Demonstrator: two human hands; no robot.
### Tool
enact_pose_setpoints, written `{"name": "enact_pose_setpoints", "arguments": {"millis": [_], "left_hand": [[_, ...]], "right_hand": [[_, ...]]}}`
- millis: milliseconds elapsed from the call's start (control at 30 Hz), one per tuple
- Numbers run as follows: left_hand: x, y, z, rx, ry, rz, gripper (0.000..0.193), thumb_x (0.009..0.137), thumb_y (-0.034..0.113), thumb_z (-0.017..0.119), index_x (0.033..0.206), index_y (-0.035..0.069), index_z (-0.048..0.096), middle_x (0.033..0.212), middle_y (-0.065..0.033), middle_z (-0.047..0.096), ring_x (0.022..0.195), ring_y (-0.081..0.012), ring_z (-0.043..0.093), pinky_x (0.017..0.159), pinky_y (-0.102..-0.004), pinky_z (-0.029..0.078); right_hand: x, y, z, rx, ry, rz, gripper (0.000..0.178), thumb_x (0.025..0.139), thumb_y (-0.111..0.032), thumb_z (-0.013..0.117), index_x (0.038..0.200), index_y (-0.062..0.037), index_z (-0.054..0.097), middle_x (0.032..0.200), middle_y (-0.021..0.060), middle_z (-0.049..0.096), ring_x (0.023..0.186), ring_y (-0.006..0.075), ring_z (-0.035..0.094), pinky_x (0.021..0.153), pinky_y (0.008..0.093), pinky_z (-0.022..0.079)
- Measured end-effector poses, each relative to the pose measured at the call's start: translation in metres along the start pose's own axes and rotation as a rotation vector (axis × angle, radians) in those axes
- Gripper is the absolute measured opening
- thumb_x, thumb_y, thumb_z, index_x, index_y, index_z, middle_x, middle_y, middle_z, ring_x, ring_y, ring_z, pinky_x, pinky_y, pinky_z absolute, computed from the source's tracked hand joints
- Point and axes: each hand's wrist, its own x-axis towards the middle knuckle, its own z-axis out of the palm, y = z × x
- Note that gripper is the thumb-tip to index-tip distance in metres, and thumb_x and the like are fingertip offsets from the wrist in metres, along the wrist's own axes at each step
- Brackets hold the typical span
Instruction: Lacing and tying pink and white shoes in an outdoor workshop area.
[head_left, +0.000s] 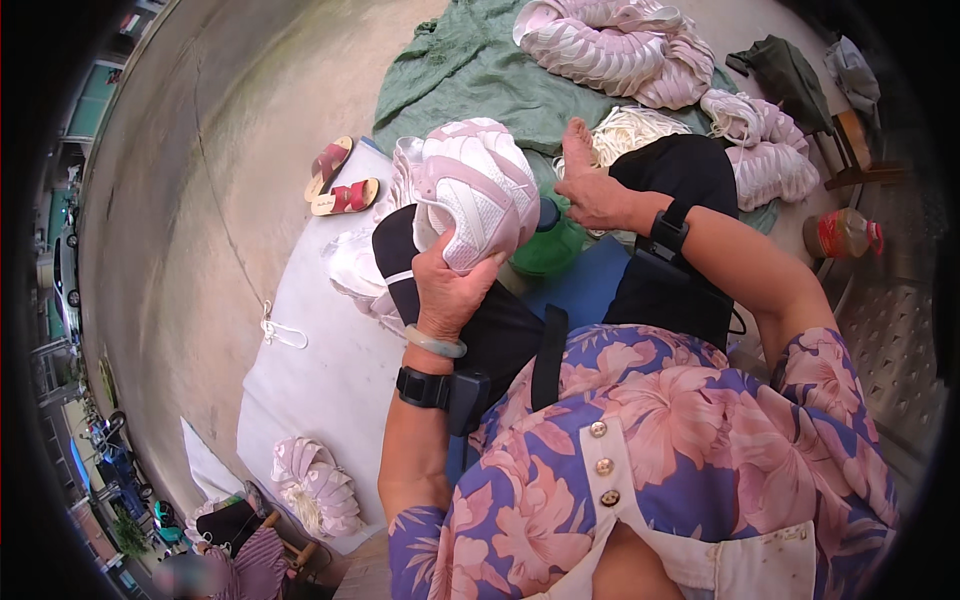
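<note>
My left hand (455, 285) grips a nested stack of pink and white shoe uppers (480, 190), held above my left knee. The thumb lies on the near edge of the lowest upper. My right hand (597, 200) is to the right of the stack, beside a green plastic container (548, 248) between my legs. Its fingers are curled together; whether something small is between them cannot be made out. Behind that hand a bare foot (577, 142) shows. Just past it lies a heap of cream-white laces (635, 132).
More stacked uppers lie in a ring (625, 50) on a green cloth (470, 75), and a bundle (312, 485) lies on a white sheet (310, 380). Red sandals (345, 197) rest at the left. A capped bottle (843, 234) stands at the right. Another person (240, 560) sits lower left.
</note>
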Motion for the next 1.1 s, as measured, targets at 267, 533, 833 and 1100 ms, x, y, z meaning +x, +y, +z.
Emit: {"name": "enact_pose_setpoints", "arguments": {"millis": [267,533,833,1100], "left_hand": [[0.008,-0.002,0.052,0.376,-0.140,0.208,0.027,0.063,0.009,0.067,0.089,0.003,0.063,0.075,-0.0181,0.062,0.071,-0.0347,0.060,0.064,-0.0366,0.047],[0.002,-0.012,0.088,0.621,-0.382,0.307,0.026,0.060,0.009,0.061,0.086,0.005,0.057,0.068,-0.0150,0.058,0.068,-0.0350,0.057,0.065,-0.0420,0.044],[-0.005,-0.030,0.092,0.799,-0.520,0.396,0.028,0.060,0.008,0.062,0.087,0.005,0.056,0.072,-0.0137,0.059,0.068,-0.0339,0.056,0.062,-0.0420,0.044],[0.000,-0.051,0.104,0.933,-0.551,0.473,0.019,0.063,0.007,0.059,0.080,0.003,0.053,0.062,-0.0111,0.057,0.061,-0.0282,0.058,0.057,-0.0374,0.042]], "right_hand": [[-0.074,0.017,-0.021,0.943,0.202,0.126,0.014,0.083,-0.010,0.052,0.090,0.0018,0.055,0.067,0.0030,0.055,0.058,0.0088,0.055,0.054,0.0238,0.044],[-0.107,-0.005,-0.013,1.068,0.351,0.160,0.016,0.081,-0.012,0.053,0.089,0.0013,0.057,0.062,0.0081,0.055,0.056,0.0147,0.059,0.054,0.0284,0.046],[-0.089,-0.034,-0.005,0.513,0.449,0.059,0.030,0.080,-0.026,0.059,0.095,-0.0005,0.051,0.072,0.0194,0.059,0.069,0.0367,0.059,0.062,0.0434,0.046],[-0.072,-0.030,0.013,0.346,0.356,0.116,0.027,0.081,-0.017,0.057,0.095,-0.0002,0.040,0.071,0.0201,0.058,0.072,0.0383,0.059,0.063,0.0462,0.045]]}}
